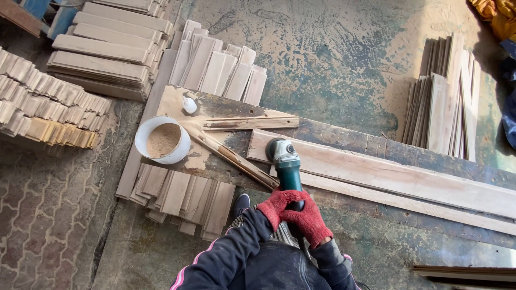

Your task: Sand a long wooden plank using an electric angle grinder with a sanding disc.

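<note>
one angle grinder (285, 161) on one long plank (387, 174); both gloved hands' grip holding it

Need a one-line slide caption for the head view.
Both red-gloved hands, left hand and right hand, grip a teal angle grinder on a long wooden board.

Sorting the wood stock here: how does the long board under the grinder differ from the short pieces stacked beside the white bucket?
The long board is one single length lying flat under the angle grinder; the short pieces are many, overlapped in a fanned stack. The long board spans the workbench; the short pieces sit below its edge. Both are pale, bare wood.
</note>
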